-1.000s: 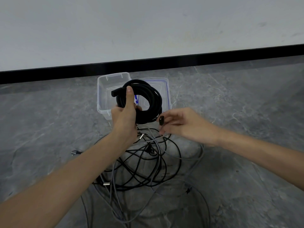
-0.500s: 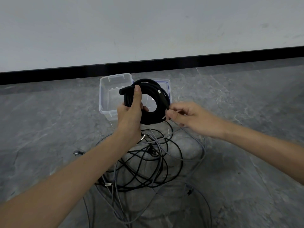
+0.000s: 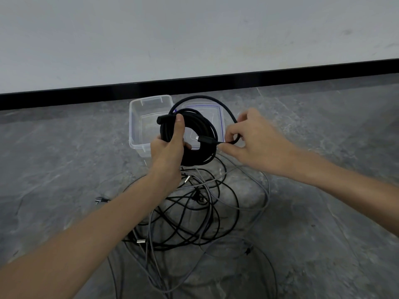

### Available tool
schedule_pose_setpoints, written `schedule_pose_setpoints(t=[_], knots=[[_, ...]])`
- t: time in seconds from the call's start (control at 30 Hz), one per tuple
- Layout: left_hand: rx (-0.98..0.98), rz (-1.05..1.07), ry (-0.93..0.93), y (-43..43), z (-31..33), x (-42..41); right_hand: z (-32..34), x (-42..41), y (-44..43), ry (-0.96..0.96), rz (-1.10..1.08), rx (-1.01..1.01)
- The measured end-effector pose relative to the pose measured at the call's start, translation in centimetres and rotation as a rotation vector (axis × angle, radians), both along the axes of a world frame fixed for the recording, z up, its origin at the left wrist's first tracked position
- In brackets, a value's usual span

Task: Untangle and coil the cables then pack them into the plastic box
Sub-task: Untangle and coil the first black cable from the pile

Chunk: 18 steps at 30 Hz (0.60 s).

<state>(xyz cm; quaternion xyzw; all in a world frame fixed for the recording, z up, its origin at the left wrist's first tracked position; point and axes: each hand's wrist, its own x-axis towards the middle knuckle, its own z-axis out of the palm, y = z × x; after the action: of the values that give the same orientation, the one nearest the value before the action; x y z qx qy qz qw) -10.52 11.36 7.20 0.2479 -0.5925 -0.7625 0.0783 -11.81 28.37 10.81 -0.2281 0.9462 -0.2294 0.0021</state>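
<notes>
**Black cable nearly coiled; loose end being tucked in**

The coiling step is judged to be almost finished for one cable. The black coil (image 3: 194, 143) is gripped by the left hand (image 3: 168, 149), thumb pressed over the bundled turns at the top, and is held up above the floor (image 3: 64, 165) in front of the plastic box (image 3: 138, 117). The last free stretch of the same cable arcs up over the coil and down to the right hand (image 3: 254, 141), whose fingertips are pinched on it just behind the connector (image 3: 204, 139); the plug points into the coil's opening. The next move is judged to call for threading or wrapping that end around the turns so the coil is locked, then lowering it into the open box, with its lid (image 3: 216, 117) lying just beside it near the wall. The tangle of cables (image 3: 194, 212) lies untouched on the floor below both hands.
</notes>
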Motion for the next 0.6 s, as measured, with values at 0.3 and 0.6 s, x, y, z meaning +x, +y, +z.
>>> schedule_pose_setpoints(t=[0.3,0.6], knots=[[0.071,-0.034,-0.025,0.7,-0.1,0.7,2.3,1.5,-1.5,0.155,-0.024,0.239],[0.026,-0.083,-0.081,0.2,-1.1,1.3,0.9,0.9,-1.4,0.236,0.046,-0.1]])
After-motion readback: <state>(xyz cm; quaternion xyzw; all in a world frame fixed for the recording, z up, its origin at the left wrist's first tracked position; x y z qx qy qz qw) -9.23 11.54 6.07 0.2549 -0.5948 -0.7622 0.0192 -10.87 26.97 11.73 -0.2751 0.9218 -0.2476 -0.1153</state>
